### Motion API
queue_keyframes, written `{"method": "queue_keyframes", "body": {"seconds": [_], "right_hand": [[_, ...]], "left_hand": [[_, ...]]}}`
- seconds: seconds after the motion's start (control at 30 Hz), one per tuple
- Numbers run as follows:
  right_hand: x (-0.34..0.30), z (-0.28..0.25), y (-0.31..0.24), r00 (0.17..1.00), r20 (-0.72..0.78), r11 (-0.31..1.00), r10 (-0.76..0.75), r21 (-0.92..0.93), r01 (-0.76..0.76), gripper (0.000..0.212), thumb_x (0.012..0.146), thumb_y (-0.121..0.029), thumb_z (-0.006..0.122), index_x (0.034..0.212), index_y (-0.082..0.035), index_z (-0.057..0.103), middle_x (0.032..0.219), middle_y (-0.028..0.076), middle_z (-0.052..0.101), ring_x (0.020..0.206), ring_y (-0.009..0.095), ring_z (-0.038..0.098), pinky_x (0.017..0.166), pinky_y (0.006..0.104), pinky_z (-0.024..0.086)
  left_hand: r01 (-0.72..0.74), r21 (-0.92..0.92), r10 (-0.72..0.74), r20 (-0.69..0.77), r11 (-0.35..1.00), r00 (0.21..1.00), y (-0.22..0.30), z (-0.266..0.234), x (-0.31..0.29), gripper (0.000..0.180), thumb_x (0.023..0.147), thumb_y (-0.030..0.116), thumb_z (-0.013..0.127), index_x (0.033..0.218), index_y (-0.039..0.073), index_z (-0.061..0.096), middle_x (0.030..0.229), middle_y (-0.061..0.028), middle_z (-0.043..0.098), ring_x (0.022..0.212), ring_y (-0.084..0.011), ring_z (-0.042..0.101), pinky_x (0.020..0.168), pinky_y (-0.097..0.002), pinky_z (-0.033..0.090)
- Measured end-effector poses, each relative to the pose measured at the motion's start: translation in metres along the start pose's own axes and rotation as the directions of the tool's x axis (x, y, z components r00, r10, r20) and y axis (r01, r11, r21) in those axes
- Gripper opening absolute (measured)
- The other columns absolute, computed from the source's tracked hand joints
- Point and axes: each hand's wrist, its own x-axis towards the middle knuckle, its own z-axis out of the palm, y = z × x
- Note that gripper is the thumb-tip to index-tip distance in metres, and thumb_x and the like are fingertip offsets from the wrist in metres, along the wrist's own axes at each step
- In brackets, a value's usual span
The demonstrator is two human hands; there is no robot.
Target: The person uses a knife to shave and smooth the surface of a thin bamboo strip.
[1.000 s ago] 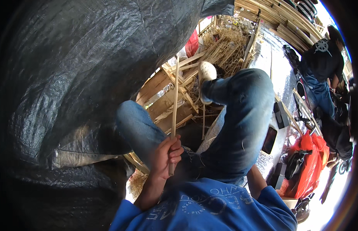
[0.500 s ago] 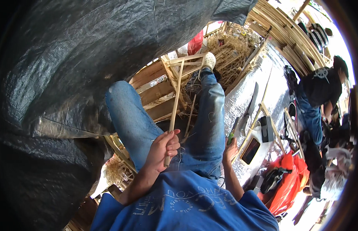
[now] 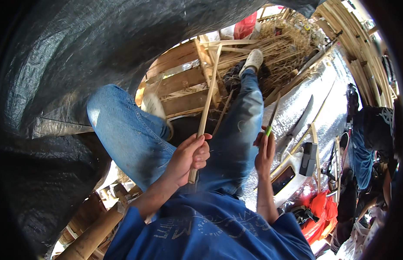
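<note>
My left hand (image 3: 193, 156) is closed round the lower part of a long pale bamboo strip (image 3: 212, 84). Its short lower end pokes out below my fist, and the rest slants up and away between my legs. In my right hand (image 3: 264, 151) is a knife (image 3: 268, 131) with a bright green handle, its narrow blade pointing up and away, apart from the strip. Beyond this hand, a large curved blade (image 3: 303, 118) lies on the silvery sheet (image 3: 329, 104).
Dark tarp (image 3: 80, 65) hangs along the left. Ahead are a slatted wooden frame (image 3: 184, 80) and heaped shavings (image 3: 292, 41). On the right lie a phone (image 3: 283, 180), a black box (image 3: 308, 159) and a red bag (image 3: 320, 212); another person (image 3: 364, 143) is beyond.
My right hand has risen with the knife, whose blade now shows more clearly. The view has shifted, and my left knee has swung outward, showing my other shoe. The left hand keeps its grip.
</note>
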Motion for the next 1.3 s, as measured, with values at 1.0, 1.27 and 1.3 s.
{"method": "queue_keyframes", "body": {"seconds": [1.0, 1.27, 1.3], "right_hand": [[0.023, 0.11, -0.019, 0.592, 0.793, 0.976, 0.143, -0.213, 0.05, 0.034, 0.098, -0.03, 0.041, 0.081, -0.001, 0.044, 0.058, 0.023, 0.046, 0.058, 0.043, 0.05, 0.054, 0.0454, 0.038], [0.016, 0.11, -0.024, 0.54, 0.812, 0.969, 0.224, -0.245, -0.034, 0.032, 0.096, -0.028, 0.045, 0.083, 0.001, 0.045, 0.055, 0.022, 0.046, 0.055, 0.042, 0.05, 0.053, 0.0455, 0.038], [0.016, 0.111, -0.024, 0.545, 0.81, 0.969, 0.217, -0.245, -0.022, 0.03, 0.094, -0.026, 0.048, 0.082, 0.001, 0.046, 0.056, 0.022, 0.047, 0.055, 0.042, 0.051, 0.053, 0.0453, 0.039]], "left_hand": [[0.149, -0.156, -0.158, -0.048, 0.977, 0.986, 0.011, -0.046, -0.001, 0.037, 0.102, 0.032, 0.03, 0.126, 0.007, 0.045, 0.062, 0.0014, 0.035, 0.04, -0.0034, 0.026, 0.028, -0.0165, 0.02], [0.191, -0.162, -0.206, -0.081, 0.968, 0.975, 0.009, -0.047, 0.001, 0.029, 0.101, 0.035, 0.032, 0.086, 0.012, 0.041, 0.056, 0.004, 0.03, 0.036, -0.0028, 0.025, 0.026, -0.0157, 0.02], [0.192, -0.165, -0.208, -0.084, 0.967, 0.974, 0.009, -0.047, 0.002, 0.029, 0.101, 0.035, 0.032, 0.086, 0.012, 0.041, 0.056, 0.004, 0.03, 0.036, -0.0028, 0.025, 0.026, -0.0157, 0.02]]}}
